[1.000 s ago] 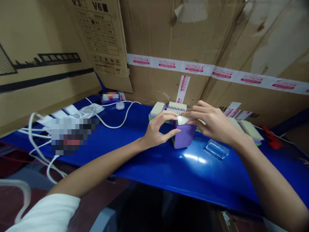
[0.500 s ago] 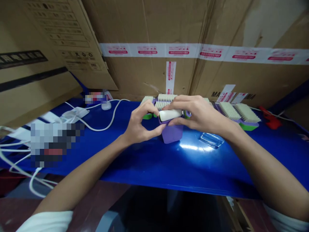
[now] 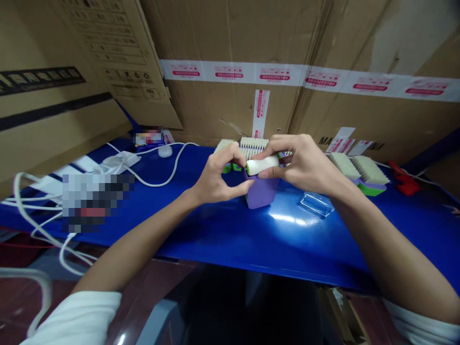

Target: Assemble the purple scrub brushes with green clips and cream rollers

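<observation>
A purple box (image 3: 264, 194) with a green strip on its left side stands upright on the blue table. At its top is a white, rounded piece (image 3: 259, 166), bowed along its length, with green at its left end. My right hand (image 3: 300, 163) pinches this piece between thumb and fingers. My left hand (image 3: 224, 175) curves round the left end, its index fingertip against the piece and its thumb at the box's upper edge. Behind the hands, cream ridged blocks (image 3: 253, 143) in purple and green holders are partly hidden.
More cream ridged blocks (image 3: 371, 170) sit at the right, beside a red tool-like object (image 3: 404, 178). A clear plastic frame (image 3: 316, 204) lies right of the box. White cables (image 3: 176, 167) and a power strip (image 3: 118, 162) occupy the left. Cardboard (image 3: 230, 105) walls the back.
The white piece sits higher above the box and shows green at its left end. Both hands remain at the box's top. The whole view has shifted slightly.
</observation>
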Motion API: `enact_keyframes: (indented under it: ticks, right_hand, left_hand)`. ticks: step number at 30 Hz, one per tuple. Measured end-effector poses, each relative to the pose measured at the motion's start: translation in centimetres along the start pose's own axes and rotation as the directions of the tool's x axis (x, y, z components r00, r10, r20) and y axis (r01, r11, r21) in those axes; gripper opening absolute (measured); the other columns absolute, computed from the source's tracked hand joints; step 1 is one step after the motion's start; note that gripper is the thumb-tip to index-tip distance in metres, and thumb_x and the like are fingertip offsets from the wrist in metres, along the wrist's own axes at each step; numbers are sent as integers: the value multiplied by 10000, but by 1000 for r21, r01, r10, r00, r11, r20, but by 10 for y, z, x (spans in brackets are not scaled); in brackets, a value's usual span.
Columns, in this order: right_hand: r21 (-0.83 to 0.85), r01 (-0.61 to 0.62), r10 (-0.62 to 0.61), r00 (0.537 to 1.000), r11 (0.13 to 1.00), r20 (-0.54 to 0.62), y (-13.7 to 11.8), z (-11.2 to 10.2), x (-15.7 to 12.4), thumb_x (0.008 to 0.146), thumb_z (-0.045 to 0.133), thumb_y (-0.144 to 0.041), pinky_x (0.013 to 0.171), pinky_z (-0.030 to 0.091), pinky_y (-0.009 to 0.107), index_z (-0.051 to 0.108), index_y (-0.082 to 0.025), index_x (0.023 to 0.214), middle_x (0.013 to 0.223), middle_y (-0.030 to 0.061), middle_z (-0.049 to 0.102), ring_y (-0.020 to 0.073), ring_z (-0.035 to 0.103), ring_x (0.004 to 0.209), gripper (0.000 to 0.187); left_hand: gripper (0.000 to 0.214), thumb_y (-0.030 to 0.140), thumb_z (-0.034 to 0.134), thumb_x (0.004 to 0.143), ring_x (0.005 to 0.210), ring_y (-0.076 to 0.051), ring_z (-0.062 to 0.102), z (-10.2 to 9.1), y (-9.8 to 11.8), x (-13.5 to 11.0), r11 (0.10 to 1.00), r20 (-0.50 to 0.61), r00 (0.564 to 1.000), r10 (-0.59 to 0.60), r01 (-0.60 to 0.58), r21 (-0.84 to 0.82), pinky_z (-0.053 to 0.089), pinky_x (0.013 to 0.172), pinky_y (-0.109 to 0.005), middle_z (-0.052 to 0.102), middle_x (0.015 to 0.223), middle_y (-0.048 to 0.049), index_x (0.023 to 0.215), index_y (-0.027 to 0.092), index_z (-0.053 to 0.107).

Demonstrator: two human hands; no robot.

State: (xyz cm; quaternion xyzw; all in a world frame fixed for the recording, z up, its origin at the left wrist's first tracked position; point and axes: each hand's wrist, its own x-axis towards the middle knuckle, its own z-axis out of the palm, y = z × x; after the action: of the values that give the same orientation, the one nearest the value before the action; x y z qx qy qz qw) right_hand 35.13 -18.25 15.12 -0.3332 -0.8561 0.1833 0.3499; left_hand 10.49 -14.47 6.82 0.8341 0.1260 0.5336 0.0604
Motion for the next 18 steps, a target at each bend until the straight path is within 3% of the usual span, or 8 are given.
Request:
enact_keyframes:
  ticks: [7,10,12,15,18]
  right_hand:
    - [146,1,7,998,989,-56,6,9,-2,867,942,-338,791,517,353,862,-179,1034,996,44,806,202,680,879,244]
    - [269,20,4,996,963,-91,7,10,-2,919,936,-480,798,580,361,833,-190,1088,1055,67,828,229,740,949,351]
    - [294,40,16,982,955,-188,6,4,-1,943,916,-572,850,630,388,812,-207,1135,1140,87,832,252,772,1025,425]
    - [196,-23,80,954,980,-289,7,-15,-5,1001,853,-607,918,668,431,786,-244,1284,1167,86,821,266,789,1052,466]
    - [48,-158,165,953,986,-256,19,-36,-20,1071,757,-581,866,675,446,731,-289,1468,1077,56,810,262,792,956,493]
  left_hand:
    - [703,306,956,844,844,-146,675,9,-2,-13,994,-103,991,-82,75,-74,569,728,-246,638,974,20,1451,281,603]
    - [673,312,953,868,872,-153,730,12,-2,-18,993,-101,990,-95,88,-75,623,777,-248,670,968,20,1449,267,615]
    - [626,306,950,885,899,-157,773,15,-3,-21,986,-111,984,-137,125,-111,653,832,-254,696,963,22,1423,256,634]
    - [491,307,931,916,897,-150,795,18,-5,-24,945,-105,954,-280,255,-202,670,872,-258,738,959,11,1336,226,687]
    - [313,356,910,933,856,-146,766,18,-9,-23,908,-57,927,-370,348,-234,646,818,-262,760,957,-17,1155,199,754]
